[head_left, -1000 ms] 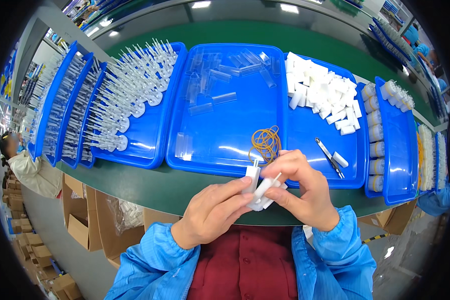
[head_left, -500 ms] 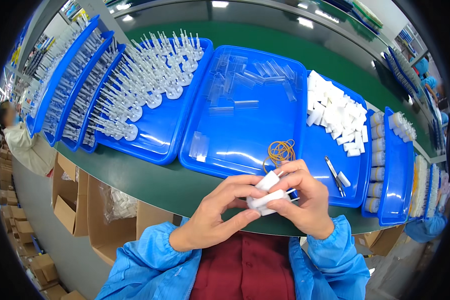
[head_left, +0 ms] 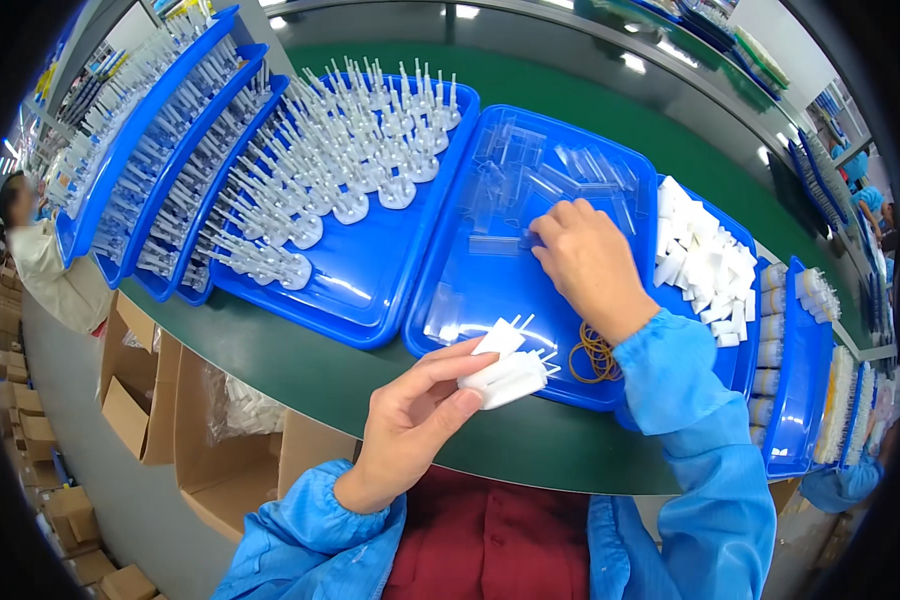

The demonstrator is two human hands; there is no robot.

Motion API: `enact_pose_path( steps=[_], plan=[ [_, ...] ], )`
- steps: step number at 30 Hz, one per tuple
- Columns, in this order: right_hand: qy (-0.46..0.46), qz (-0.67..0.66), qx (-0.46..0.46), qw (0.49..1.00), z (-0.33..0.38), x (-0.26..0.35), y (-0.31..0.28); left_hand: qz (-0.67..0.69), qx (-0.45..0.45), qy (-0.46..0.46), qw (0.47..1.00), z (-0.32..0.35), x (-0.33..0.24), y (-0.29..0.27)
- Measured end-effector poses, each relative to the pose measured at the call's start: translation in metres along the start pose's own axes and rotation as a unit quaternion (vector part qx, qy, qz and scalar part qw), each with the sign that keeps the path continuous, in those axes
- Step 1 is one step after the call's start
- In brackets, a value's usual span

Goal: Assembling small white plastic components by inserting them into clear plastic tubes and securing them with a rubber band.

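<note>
Low at the front, my left hand (head_left: pixel 410 420) is closed, thumb and fingers pinching a small stack of white blocks with thin white prongs (head_left: pixel 508 372). The prongs point up and to the right. My right hand (head_left: pixel 588 262) reaches over the middle blue tray (head_left: pixel 450 270), its fingers bent downward and close together. Its fingertips are beside the end of a clear plastic strip (head_left: pixel 495 244); whether they grip one is hidden. More clear plastic strips (head_left: pixel 510 150) lie at the far side of that tray. Rubber bands (head_left: pixel 595 355) lie near its front right corner, below my right wrist.
To the left, a blue tray (head_left: pixel 335 290) holds rows of clear-based parts with upright stems (head_left: pixel 395 190), and similar filled trays (head_left: pixel 170 190) lean beyond it. White blocks (head_left: pixel 705 260) are piled in the right tray. Cardboard boxes (head_left: pixel 220 470) stand below the green table (head_left: pixel 330 390).
My right hand has let go of the white pieces and moved up into the middle tray by the clear strips. My left hand alone keeps hold of the pieces. The view has shifted slightly.
</note>
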State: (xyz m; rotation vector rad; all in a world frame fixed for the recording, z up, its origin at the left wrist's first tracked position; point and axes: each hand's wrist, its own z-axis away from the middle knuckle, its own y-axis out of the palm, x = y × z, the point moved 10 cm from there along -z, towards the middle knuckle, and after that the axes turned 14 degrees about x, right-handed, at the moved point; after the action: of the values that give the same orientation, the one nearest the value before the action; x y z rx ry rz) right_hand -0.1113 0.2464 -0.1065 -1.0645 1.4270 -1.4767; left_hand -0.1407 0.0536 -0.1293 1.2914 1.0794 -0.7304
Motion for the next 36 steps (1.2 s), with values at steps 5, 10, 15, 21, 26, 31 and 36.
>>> enact_pose_path(
  steps=[5,10,15,21,26,31,36],
  plan=[
    [0.07,-0.595,-0.031,0.8,0.037,-0.012,-0.023,0.006,-0.026,-0.017,1.0,0.009,0.0,-0.009],
    [0.07,-0.718,-0.106,0.685,0.092,0.02,-0.032,0.001,-0.036,-0.022,0.999,0.012,-0.001,-0.003],
    [0.057,-0.721,-0.108,0.682,0.111,0.028,-0.02,-0.016,-0.025,-0.016,0.999,0.011,0.001,0.012],
    [0.067,-0.649,-0.17,0.739,0.137,0.02,-0.025,-0.131,-0.011,0.035,0.991,0.009,-0.006,0.031],
    [0.05,-0.645,-0.176,0.742,0.146,0.015,-0.027,-0.192,-0.028,0.062,0.979,0.001,-0.01,0.038],
    [0.028,-0.698,-0.109,0.707,0.139,0.013,-0.021,-0.144,-0.032,0.024,0.989,-0.003,-0.002,0.036],
    [-0.021,-0.737,-0.09,0.67,0.139,0.01,-0.017,-0.081,-0.033,-0.006,0.996,-0.005,0.01,0.035]
  ],
)
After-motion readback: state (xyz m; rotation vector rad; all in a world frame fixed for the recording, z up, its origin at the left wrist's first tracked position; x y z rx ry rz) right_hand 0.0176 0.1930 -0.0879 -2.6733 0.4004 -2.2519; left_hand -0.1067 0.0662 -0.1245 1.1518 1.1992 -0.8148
